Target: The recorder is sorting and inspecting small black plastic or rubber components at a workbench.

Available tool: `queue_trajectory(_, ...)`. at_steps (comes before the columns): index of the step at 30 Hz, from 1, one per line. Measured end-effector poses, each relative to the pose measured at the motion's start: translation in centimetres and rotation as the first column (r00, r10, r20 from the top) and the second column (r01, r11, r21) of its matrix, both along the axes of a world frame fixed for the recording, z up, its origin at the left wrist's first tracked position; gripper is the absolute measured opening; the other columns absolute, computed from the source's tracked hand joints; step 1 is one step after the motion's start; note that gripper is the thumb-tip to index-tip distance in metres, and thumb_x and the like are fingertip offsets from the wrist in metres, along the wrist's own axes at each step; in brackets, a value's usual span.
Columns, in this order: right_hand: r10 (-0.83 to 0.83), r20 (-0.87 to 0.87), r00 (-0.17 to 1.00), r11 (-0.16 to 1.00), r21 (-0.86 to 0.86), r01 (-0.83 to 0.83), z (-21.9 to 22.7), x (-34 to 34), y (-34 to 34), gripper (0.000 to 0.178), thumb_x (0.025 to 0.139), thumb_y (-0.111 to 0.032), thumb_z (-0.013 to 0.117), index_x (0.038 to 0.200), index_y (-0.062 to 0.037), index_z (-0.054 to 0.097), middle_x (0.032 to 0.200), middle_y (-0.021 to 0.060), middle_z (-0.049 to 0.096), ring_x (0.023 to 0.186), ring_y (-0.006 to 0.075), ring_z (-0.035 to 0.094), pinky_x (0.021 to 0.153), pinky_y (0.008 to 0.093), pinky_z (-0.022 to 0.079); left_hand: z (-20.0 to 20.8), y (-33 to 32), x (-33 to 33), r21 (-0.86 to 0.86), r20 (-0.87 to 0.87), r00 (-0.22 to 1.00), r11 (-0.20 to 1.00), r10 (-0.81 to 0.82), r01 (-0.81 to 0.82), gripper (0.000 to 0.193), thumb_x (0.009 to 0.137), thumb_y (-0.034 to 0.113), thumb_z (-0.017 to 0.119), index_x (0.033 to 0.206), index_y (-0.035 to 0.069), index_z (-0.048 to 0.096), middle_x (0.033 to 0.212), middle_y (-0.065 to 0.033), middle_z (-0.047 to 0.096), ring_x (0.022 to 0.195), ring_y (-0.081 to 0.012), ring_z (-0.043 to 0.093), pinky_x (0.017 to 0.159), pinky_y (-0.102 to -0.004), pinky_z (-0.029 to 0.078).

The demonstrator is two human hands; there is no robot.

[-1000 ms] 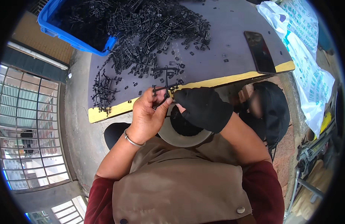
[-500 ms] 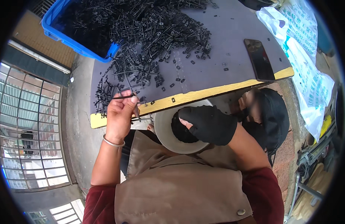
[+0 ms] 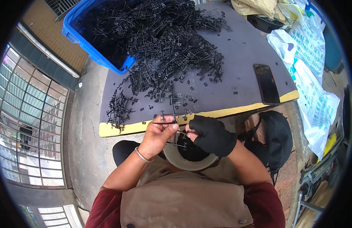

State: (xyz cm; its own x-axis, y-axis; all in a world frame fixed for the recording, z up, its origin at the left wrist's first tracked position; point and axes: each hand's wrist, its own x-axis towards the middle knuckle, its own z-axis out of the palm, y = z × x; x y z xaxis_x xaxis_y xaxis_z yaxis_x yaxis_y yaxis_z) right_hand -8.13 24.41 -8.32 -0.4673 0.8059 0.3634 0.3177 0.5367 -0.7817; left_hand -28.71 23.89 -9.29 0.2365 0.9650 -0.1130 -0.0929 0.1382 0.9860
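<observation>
My bare left hand (image 3: 157,137), a bangle on its wrist, pinches a black plastic sprue (image 3: 173,104) with thin cross branches and small flat parts at their ends. A dark strip also sticks out sideways between its fingers. My right hand (image 3: 213,136), in a black glove with bare fingertips, is closed on a branch of the same sprue, close to my left fingertips. Below both hands, between my knees, stands a pale bucket (image 3: 172,159) with small black pieces (image 3: 193,152) inside. My right fingers partly hide the grip.
A heap of black sprues (image 3: 172,41) spreads over the grey-topped table (image 3: 244,57) from a tipped blue bin (image 3: 96,57). A smaller sprue pile (image 3: 119,110) lies near the left corner. A phone (image 3: 266,84), white bags (image 3: 307,83) and a black bag (image 3: 279,140) are at right.
My left hand has moved right with the sprue, over the bucket. My right hand has come up out of the bucket and met it. The view has shifted slightly.
</observation>
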Motion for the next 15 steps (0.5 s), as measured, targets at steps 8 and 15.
queue_trajectory(8, -0.184, 0.151, 0.971, 0.980, 0.109, 0.169, 0.4, 0.9, 0.1, 0.026, 0.073, -0.001, 0.056, 0.098, -0.0039, 0.052, 0.091, 0.0141, 0.053, 0.082, 0.0331, 0.057, 0.073, 0.0409, 0.046, 0.4, 0.0, -0.1, 0.091, -0.056, 0.998, 0.996, 0.020, -0.015, 0.024, 0.082, 0.006, 0.064, 0.102, 0.003, 0.050, 0.081, -0.0011, 0.059, 0.066, -0.0058, 0.050, 0.055, -0.0199, 0.042)
queue_trajectory(15, -0.094, -0.166, 0.982, 0.964, -0.260, 0.048, 0.1, -1.2, -0.5, 0.019, 0.079, -0.010, 0.059, 0.095, -0.0001, 0.055, 0.075, 0.0151, 0.058, 0.077, 0.0295, 0.060, 0.069, 0.0348, 0.047, 2.0, -0.4, 2.4, 0.148, -0.086, 0.996, 0.988, -0.030, 0.042, 0.023, 0.092, 0.024, 0.052, 0.081, 0.004, 0.056, 0.067, 0.0004, 0.055, 0.061, -0.0043, 0.047, 0.051, -0.0179, 0.038)
